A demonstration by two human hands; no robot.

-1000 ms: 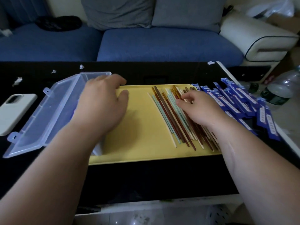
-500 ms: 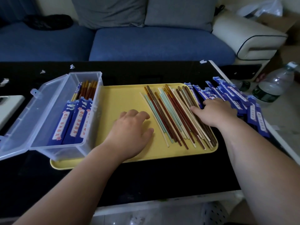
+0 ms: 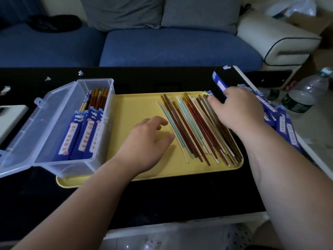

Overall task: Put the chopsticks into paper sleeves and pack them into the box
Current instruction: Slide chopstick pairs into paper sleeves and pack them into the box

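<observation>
R. hand point(image 3: 237, 109) is clamped on a blue paper sleeve point(image 3: 218, 85), now lifted off the sleeve pile point(image 3: 286, 127); L. hand point(image 3: 149, 139), fingers relaxed, is rested on yellow tray point(image 3: 137, 105) by loose chopsticks point(image 3: 194, 130). Sleeved pairs point(image 3: 84, 134) are seen in clear box point(image 3: 72, 166); another sleeving is expected.

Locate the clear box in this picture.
In the head view, the box stands at the left with its lid open, on the left end of the yellow tray, just left of the left hand.
</observation>
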